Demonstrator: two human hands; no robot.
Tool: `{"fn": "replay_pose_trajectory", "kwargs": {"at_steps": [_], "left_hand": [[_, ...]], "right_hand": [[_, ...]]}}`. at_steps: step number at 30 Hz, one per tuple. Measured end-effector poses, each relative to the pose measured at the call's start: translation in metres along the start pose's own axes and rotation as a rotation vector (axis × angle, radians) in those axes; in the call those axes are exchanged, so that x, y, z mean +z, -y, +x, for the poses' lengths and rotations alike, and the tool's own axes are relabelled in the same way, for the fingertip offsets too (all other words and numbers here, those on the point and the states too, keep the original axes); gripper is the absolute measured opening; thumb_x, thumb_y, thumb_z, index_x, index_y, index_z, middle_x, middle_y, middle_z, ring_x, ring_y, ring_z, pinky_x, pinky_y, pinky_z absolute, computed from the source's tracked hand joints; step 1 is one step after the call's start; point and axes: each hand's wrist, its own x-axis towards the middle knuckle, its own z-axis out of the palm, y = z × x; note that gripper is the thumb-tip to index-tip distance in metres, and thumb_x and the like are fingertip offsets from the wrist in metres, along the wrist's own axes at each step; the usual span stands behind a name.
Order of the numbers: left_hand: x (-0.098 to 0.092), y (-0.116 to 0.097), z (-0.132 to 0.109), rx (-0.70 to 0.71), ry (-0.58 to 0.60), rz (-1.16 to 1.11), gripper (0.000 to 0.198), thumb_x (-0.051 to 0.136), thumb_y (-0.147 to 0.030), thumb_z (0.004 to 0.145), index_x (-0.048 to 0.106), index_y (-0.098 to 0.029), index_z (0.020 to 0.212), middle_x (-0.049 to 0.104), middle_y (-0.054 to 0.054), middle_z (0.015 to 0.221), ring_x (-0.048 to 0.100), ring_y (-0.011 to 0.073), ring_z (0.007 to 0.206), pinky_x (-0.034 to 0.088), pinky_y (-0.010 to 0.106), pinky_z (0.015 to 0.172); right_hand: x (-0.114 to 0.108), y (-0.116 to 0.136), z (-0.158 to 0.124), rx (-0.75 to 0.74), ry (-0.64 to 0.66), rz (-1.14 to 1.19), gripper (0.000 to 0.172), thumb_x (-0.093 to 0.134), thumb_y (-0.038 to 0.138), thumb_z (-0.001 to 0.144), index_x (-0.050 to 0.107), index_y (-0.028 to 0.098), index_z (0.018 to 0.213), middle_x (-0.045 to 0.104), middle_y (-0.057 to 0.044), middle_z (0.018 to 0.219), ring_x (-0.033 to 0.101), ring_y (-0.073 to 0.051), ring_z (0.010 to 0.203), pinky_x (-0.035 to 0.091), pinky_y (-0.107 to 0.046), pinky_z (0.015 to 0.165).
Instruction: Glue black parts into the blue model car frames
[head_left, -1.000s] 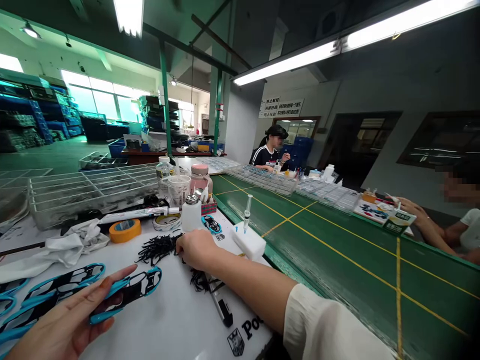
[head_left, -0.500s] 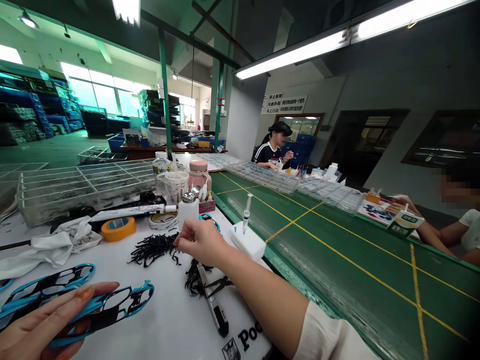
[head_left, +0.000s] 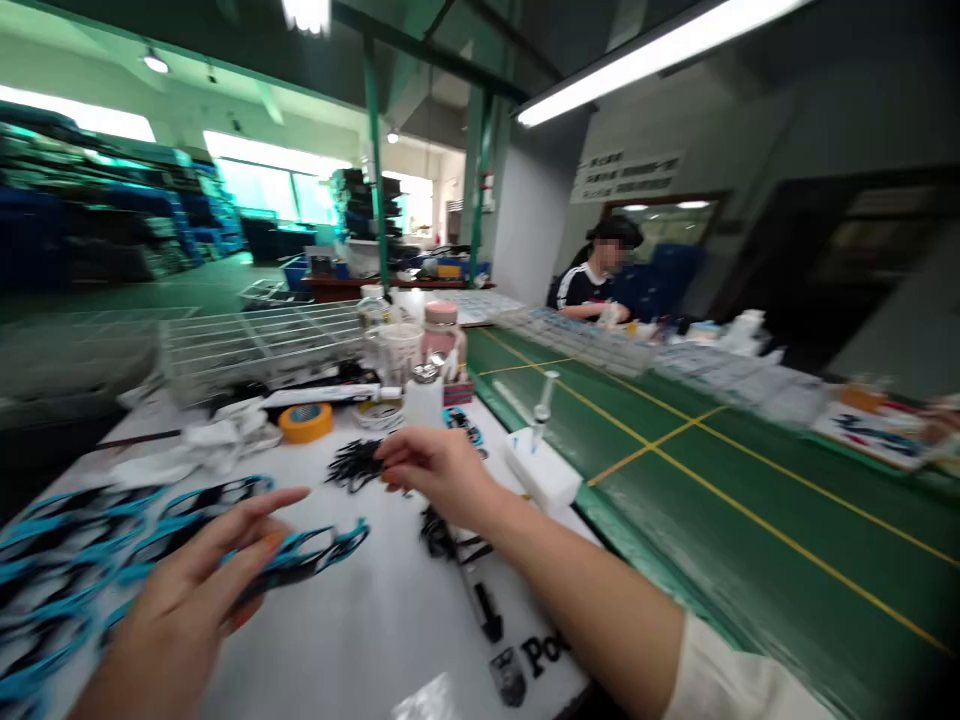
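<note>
My left hand [head_left: 217, 580] grips a flat blue-and-black openwork piece [head_left: 319, 552], its far end sticking out past my fingers. Similar blue-and-black pieces [head_left: 45, 570] lie on the white tabletop behind and left of it, blurred. Fingers pinched, my right hand [head_left: 435, 470] hovers at the edge of a pile of thin black strips [head_left: 352, 465]. Anything between its fingertips is too small and smeared to make out. Below that wrist are a second clump of black strips [head_left: 435, 532] and a utility knife [head_left: 481, 600].
An orange tape roll [head_left: 306, 423], a white cloth [head_left: 206, 445] and a metal-capped white bottle [head_left: 424, 400] stand or lie behind the strips. A syringe [head_left: 543, 408] stands in a white foam block [head_left: 544, 470]. The green belt [head_left: 690, 500] runs along the right; a co-worker [head_left: 596, 270] sits beyond.
The view has swung left, shifting everything rightward. My left hand has turned, tilting the blue-and-black piece more edge-on. My right hand stays pinched by the strips.
</note>
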Motion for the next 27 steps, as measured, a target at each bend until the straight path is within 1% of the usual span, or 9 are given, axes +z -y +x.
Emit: {"fn": "replay_pose_trajectory", "kwargs": {"at_steps": [1,3,5,8,10,12,18,23,27], "left_hand": [[0.003,-0.005,-0.007,0.055,0.015,0.029,0.036,0.064,-0.045,0.079,0.064,-0.036,0.114,0.060,-0.001,0.104,0.055,0.0182,0.092,0.044,0.014,0.056],[0.008,-0.011,-0.016,0.205,0.089,0.048,0.036,0.058,-0.042,0.084,0.061,-0.032,0.119,0.054,0.000,0.084,0.049,0.0139,0.072,0.038,0.015,0.051],[0.010,-0.011,-0.016,0.314,0.120,0.046,0.034,0.053,-0.035,0.088,0.060,-0.027,0.120,0.048,-0.001,0.077,0.039,0.0117,0.061,0.033,0.019,0.049],[0.010,-0.009,-0.013,0.381,0.164,0.062,0.034,0.050,-0.028,0.089,0.058,-0.023,0.121,0.047,-0.001,0.075,0.038,0.0121,0.061,0.031,0.022,0.050],[0.010,-0.008,-0.014,0.393,0.169,0.074,0.035,0.049,-0.027,0.089,0.056,-0.023,0.124,0.047,-0.001,0.075,0.039,0.0121,0.062,0.032,0.023,0.052],[0.011,-0.008,-0.015,0.397,0.173,0.084,0.037,0.050,-0.027,0.090,0.053,-0.023,0.127,0.048,-0.001,0.074,0.039,0.0118,0.061,0.032,0.025,0.055],[0.015,-0.009,-0.018,0.388,0.196,0.091,0.043,0.051,-0.027,0.090,0.046,-0.023,0.133,0.051,-0.002,0.074,0.039,0.0104,0.058,0.034,0.026,0.058],[0.016,-0.007,-0.018,0.390,0.200,0.051,0.043,0.050,-0.026,0.091,0.044,-0.025,0.134,0.051,-0.003,0.074,0.037,0.0095,0.056,0.032,0.026,0.057],[0.016,-0.007,-0.018,0.395,0.207,0.041,0.044,0.050,-0.025,0.091,0.044,-0.023,0.135,0.051,-0.002,0.075,0.039,0.0100,0.058,0.033,0.026,0.057]], "right_hand": [[0.002,0.003,-0.002,-0.020,-0.009,-0.024,0.009,0.064,0.013,0.078,0.065,0.016,0.087,0.067,0.001,0.072,0.067,-0.011,0.067,0.051,-0.019,0.062],[0.004,0.008,-0.005,-0.114,-0.012,-0.148,0.006,0.064,0.011,0.079,0.066,0.016,0.080,0.067,0.002,0.069,0.065,-0.011,0.066,0.050,-0.019,0.063],[0.005,0.009,-0.007,-0.214,-0.042,-0.323,0.005,0.065,0.014,0.080,0.068,0.019,0.080,0.069,0.003,0.071,0.062,-0.009,0.063,0.047,-0.019,0.062],[0.008,0.012,-0.011,-0.361,-0.048,-0.458,0.007,0.065,0.016,0.084,0.068,0.022,0.086,0.071,0.004,0.076,0.062,-0.009,0.064,0.045,-0.019,0.061],[0.012,0.014,-0.014,-0.449,-0.040,-0.510,0.008,0.063,0.017,0.086,0.068,0.022,0.088,0.072,0.003,0.079,0.064,-0.009,0.066,0.046,-0.019,0.063],[0.017,0.016,-0.017,-0.505,-0.014,-0.566,0.008,0.061,0.017,0.088,0.067,0.022,0.089,0.072,0.003,0.080,0.065,-0.010,0.068,0.045,-0.020,0.063],[0.030,0.011,-0.020,-0.492,0.082,-0.603,0.013,0.054,0.019,0.091,0.066,0.021,0.087,0.072,0.000,0.087,0.066,-0.011,0.078,0.047,-0.020,0.070],[0.038,0.006,-0.020,-0.458,0.057,-0.613,0.010,0.058,0.017,0.088,0.066,0.021,0.083,0.072,0.001,0.082,0.066,-0.011,0.073,0.045,-0.020,0.066],[0.040,0.005,-0.021,-0.449,0.033,-0.606,0.006,0.062,0.018,0.086,0.066,0.022,0.084,0.071,0.002,0.077,0.065,-0.010,0.067,0.044,-0.020,0.061]]}}
